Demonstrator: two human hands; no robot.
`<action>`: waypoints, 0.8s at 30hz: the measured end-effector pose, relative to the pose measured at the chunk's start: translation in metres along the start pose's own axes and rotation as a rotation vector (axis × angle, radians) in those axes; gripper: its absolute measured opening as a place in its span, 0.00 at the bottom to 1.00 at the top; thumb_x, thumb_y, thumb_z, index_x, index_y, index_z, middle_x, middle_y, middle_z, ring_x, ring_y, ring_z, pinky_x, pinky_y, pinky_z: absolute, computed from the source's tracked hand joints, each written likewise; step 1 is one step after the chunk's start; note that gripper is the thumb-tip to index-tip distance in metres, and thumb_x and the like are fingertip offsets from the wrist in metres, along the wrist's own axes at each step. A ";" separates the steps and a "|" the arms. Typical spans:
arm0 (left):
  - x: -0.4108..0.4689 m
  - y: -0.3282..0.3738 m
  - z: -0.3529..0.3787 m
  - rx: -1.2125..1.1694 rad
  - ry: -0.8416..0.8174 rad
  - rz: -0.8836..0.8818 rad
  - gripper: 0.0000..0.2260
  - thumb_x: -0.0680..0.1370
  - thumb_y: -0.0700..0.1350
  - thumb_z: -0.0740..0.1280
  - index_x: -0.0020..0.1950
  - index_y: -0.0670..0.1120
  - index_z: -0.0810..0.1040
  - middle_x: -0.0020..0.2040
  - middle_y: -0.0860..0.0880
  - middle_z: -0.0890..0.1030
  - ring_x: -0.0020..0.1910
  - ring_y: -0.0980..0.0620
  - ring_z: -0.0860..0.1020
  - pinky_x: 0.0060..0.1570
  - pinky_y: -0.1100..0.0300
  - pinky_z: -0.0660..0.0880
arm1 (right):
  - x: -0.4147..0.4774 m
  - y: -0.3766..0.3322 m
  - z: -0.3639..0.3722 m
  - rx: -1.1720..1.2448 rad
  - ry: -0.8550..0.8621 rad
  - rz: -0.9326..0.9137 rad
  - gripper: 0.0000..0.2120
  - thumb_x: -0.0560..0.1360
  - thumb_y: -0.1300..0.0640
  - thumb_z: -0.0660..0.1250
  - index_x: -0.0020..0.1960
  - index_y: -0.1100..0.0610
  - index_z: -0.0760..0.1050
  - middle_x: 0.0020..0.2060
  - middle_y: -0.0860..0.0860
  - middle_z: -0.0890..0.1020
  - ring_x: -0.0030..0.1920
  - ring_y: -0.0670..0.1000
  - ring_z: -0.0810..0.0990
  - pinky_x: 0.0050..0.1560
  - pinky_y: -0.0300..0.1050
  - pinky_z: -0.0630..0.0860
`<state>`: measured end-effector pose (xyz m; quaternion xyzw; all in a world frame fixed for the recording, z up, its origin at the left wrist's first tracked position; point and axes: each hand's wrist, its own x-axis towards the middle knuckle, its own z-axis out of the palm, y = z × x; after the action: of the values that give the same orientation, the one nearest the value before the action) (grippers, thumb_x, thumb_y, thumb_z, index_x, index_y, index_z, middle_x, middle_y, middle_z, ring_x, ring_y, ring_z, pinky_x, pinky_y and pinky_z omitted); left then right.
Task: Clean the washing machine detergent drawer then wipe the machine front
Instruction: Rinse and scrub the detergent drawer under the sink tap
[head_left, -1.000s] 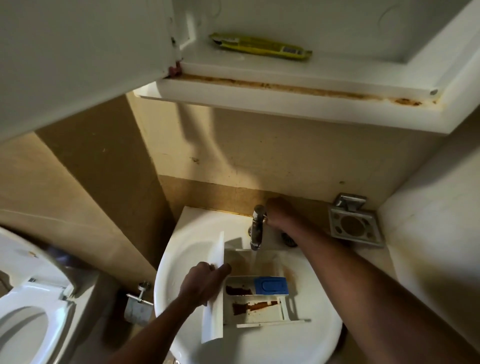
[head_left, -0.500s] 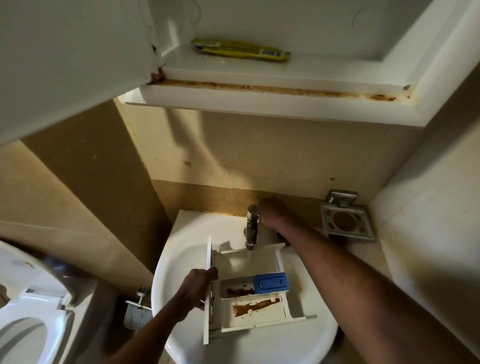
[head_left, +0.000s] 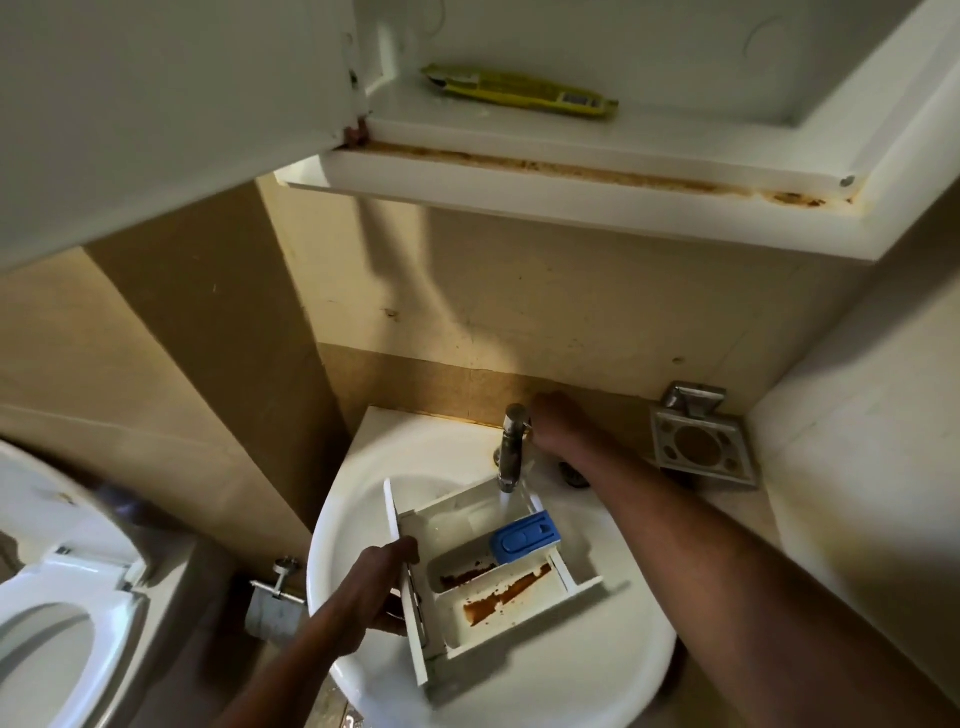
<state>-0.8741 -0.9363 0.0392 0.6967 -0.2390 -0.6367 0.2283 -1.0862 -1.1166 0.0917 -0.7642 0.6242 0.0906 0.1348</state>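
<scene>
Bathroom, head view, looking down over a small white basin (head_left: 358, 499).

- Detergent drawer (head_left: 470, 525): it lies in the basin bowl, skewed, with its front panel toward the left and standing on edge. I count an open rear section, a blue insert (head_left: 524, 538) over the middle one, and two front sections streaked with brown residue (head_left: 506, 592).
- Left hand (head_left: 374, 587): it grips the drawer's front panel, the fingers curled over the panel's upper edge and the palm against its outer face.
- Tap (head_left: 511, 447): it is chrome, stands at the back of the basin, and is running. The water stream (head_left: 507, 504) drops into the drawer's rear section, just behind the blue insert.
- Right hand (head_left: 558, 428): it reaches across the basin to the tap's right side, touching it at the top. The knuckles are bent and the fingertips are hidden, so I cannot tell whether it clamps the handle or only rests against it.
- Surroundings: a white wall cabinet (head_left: 571, 208) hangs above with its door (head_left: 156, 130) swung open to the left. A rusty line runs along the cabinet's lower lip, and a yellow packet (head_left: 519, 93) lies flat on the shelf inside. A metal holder (head_left: 693, 397) is fixed to the wall right of the tap. A toilet (head_left: 67, 597) with its lid raised stands at the far left, well apart from the basin.
</scene>
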 end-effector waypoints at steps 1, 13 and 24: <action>-0.003 -0.003 0.000 -0.022 0.012 -0.006 0.14 0.77 0.50 0.64 0.56 0.41 0.76 0.51 0.34 0.82 0.43 0.35 0.84 0.44 0.41 0.83 | 0.003 0.000 0.001 0.002 -0.009 0.016 0.14 0.78 0.62 0.67 0.64 0.61 0.76 0.59 0.58 0.80 0.58 0.57 0.80 0.53 0.46 0.75; -0.052 -0.032 0.047 -0.337 0.143 -0.158 0.23 0.71 0.50 0.72 0.60 0.38 0.74 0.48 0.38 0.78 0.44 0.35 0.82 0.39 0.42 0.83 | -0.036 0.019 0.010 0.396 0.093 0.083 0.18 0.78 0.52 0.67 0.66 0.56 0.74 0.58 0.54 0.81 0.58 0.57 0.79 0.51 0.47 0.75; -0.063 -0.051 0.118 -0.801 0.253 -0.015 0.13 0.72 0.40 0.74 0.54 0.35 0.81 0.46 0.37 0.84 0.46 0.38 0.83 0.45 0.47 0.82 | -0.175 0.008 0.116 1.037 -0.364 0.504 0.27 0.69 0.33 0.69 0.52 0.57 0.77 0.48 0.56 0.83 0.47 0.55 0.83 0.39 0.45 0.80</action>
<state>-0.9946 -0.8588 0.0459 0.6274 0.0625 -0.5903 0.5039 -1.1267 -0.9181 0.0343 -0.3995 0.7160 -0.0671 0.5686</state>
